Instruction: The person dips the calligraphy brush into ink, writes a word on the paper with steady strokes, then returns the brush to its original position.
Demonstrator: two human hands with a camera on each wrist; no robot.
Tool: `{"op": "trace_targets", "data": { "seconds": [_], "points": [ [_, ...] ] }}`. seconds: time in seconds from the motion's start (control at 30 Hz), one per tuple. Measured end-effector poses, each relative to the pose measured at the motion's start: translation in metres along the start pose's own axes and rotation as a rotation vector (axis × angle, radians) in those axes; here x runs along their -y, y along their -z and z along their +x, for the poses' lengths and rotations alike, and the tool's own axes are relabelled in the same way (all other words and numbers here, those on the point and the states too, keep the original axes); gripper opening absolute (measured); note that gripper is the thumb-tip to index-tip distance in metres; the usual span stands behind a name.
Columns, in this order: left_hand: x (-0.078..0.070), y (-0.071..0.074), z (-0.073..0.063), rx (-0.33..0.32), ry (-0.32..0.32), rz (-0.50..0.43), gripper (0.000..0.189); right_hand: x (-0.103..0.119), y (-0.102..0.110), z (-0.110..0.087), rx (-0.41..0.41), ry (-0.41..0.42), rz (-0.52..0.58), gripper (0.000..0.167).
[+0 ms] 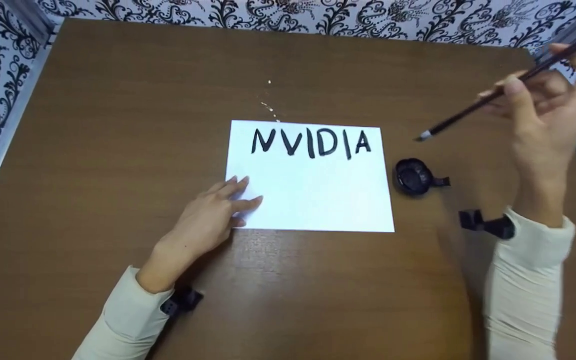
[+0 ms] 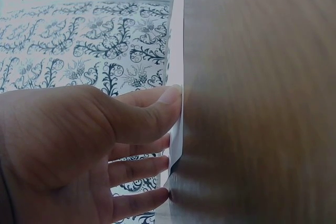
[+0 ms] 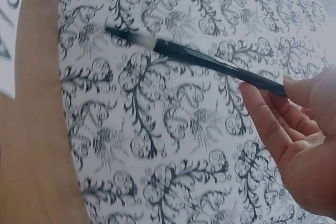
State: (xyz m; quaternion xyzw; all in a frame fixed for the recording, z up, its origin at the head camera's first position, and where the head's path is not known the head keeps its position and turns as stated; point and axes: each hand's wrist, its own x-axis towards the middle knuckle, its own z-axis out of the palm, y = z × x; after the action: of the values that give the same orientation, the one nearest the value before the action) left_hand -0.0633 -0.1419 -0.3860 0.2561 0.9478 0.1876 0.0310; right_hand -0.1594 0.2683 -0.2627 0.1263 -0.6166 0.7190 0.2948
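A white sheet of paper (image 1: 313, 195) lies on the brown table, with "NVIDIA" painted in black across its upper part. My left hand (image 1: 208, 215) rests with spread fingers on the paper's left edge; the left wrist view shows the thumb (image 2: 157, 111) and fingertips at that edge. Raised at the upper right, my right hand (image 1: 548, 110) pinches a dark paintbrush (image 1: 468, 110) between thumb and fingers. Its dark tip points down and left, above a small black dish (image 1: 414, 177) with a short handle. In the right wrist view the brush (image 3: 194, 59) slants across patterned cloth.
The brown table (image 1: 118, 125) spreads around the paper. Small light specks (image 1: 269, 107) mark its surface just beyond the sheet. White cloth with black scrollwork (image 1: 288, 15) lies past the far and side edges. A dark wrist mount (image 1: 488, 225) sits at the right cuff, another at the left.
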Motion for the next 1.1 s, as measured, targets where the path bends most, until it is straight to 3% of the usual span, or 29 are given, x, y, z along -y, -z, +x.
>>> {"op": "trace_targets", "data": {
  "seconds": [0.13, 0.33, 0.43, 0.57, 0.67, 0.83, 1.1],
  "points": [
    [0.001, 0.001, -0.001, 0.009, 0.012, -0.007, 0.045, 0.001, 0.024, 0.005, 0.004, -0.117, -0.01, 0.056],
    [0.002, 0.0, -0.002, -0.009, -0.006, 0.015, 0.047, -0.004, 0.055, 0.013, 0.146, -0.36, -0.165, 0.06],
    [0.002, -0.001, -0.002, -0.017, -0.018, 0.017, 0.047, -0.008, 0.064, 0.016, 0.23, -0.529, -0.355, 0.068],
    [0.002, -0.003, -0.001, -0.031, -0.027, 0.001, 0.045, -0.019, 0.07, 0.017, 0.378, -0.678, -0.671, 0.079],
    [0.003, -0.004, -0.002, -0.039, -0.028, 0.0, 0.045, -0.035, 0.07, 0.015, 0.489, -0.718, -0.813, 0.081],
    [0.003, -0.003, -0.002, -0.029, -0.011, 0.007, 0.045, -0.06, 0.066, 0.01, 0.63, -0.756, -0.882, 0.079],
    [0.0, -0.003, 0.0, 0.002, 0.007, 0.014, 0.046, -0.079, 0.063, 0.005, 0.745, -0.775, -0.97, 0.068]
  ]
}}
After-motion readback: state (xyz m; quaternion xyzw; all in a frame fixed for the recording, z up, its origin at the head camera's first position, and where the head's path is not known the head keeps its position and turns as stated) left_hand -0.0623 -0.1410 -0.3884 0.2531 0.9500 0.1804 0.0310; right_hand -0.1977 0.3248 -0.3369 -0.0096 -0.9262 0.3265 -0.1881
